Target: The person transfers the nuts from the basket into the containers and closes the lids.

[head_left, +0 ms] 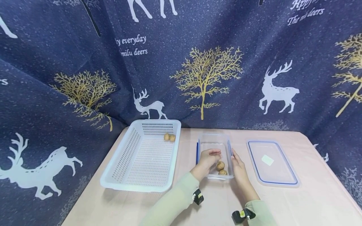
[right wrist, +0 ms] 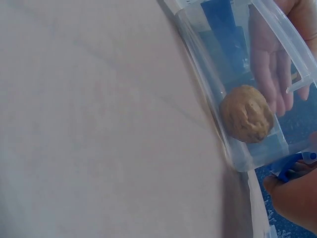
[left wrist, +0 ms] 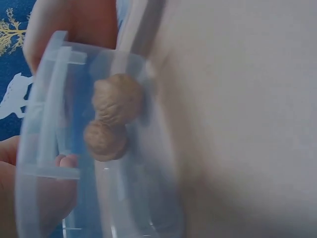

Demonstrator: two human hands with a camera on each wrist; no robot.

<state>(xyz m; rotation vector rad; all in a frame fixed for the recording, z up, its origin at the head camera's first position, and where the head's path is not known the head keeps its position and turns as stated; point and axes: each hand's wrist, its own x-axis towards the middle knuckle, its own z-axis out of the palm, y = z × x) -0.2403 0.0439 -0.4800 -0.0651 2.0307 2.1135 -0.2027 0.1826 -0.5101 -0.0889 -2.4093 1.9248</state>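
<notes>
Two walnuts (head_left: 220, 165) lie at the near end of a clear plastic food container (head_left: 216, 178); the left wrist view shows the walnuts (left wrist: 118, 99) side by side through the wall. My left hand (head_left: 208, 161) reaches in over the container's left side. Seen through the plastic in the right wrist view, the fingers (right wrist: 272, 74) of this hand are fairly straight, beside a walnut (right wrist: 246, 114), with nothing visible in them. My right hand (head_left: 238, 168) grips the container's right side, close to a blue latch (right wrist: 292, 166).
To the left stands a white perforated basket (head_left: 104, 182) with two walnuts (head_left: 169, 137) in its far right corner. A clear lid (head_left: 272, 171) with a blue seal and a pale label lies on the right. A patterned dark blue cloth (head_left: 158, 78) hangs behind the pink-covered table (head_left: 319, 201).
</notes>
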